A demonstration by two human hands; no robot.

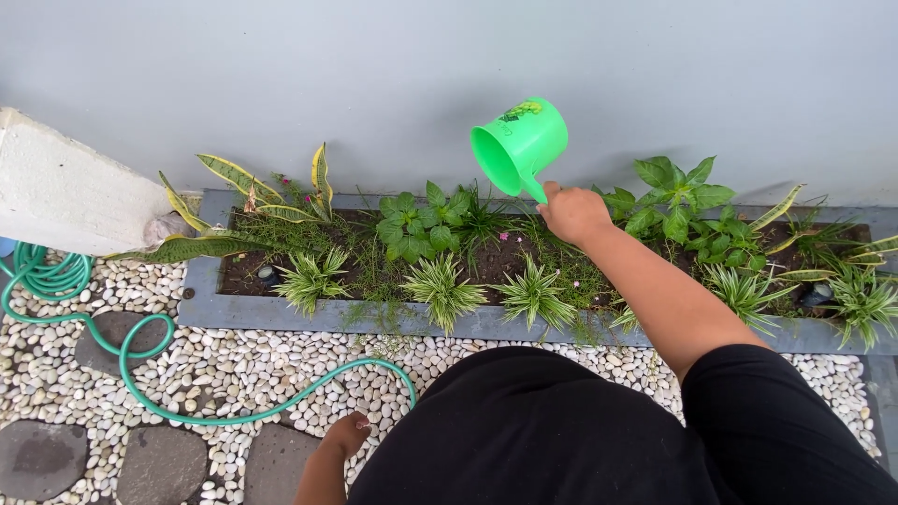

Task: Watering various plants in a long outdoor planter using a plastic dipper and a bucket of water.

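Black clothing (561,440) is filling the lower frame nearest the camera, hiding the person's body and cutting off both arms at the sleeve. Reaching out over the grey planter bed (281,313), the right hand (572,213) is clamping its fingers around the handle of a bright green plastic watering jug (520,145), which is tilting with its open mouth facing left above the leafy green plants (416,224); the fingertips are hidden behind the handle. Low down, the left hand (348,433) is hanging above the white pebbles (215,369), just beside the end of a green garden hose (140,393); whether it is gripping the hose is impossible to tell.
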